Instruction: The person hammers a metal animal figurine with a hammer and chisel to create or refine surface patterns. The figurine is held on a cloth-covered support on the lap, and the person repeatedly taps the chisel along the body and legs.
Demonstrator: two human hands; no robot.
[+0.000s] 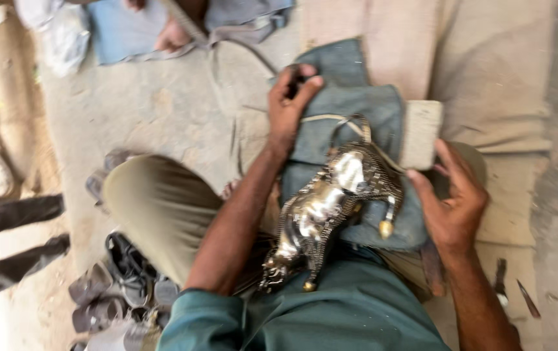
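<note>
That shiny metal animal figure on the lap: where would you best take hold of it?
Probably around the body of the metal animal figure, coming from above. It lies on its side across the blue-grey cloth, with thin legs and curled tail sticking out, so the thick middle looks the sturdiest part to grip.

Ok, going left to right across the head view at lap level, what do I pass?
Pile of sandals → bent knee in khaki trousers → left hand → shiny metal animal figure → pale block → right hand.
</note>
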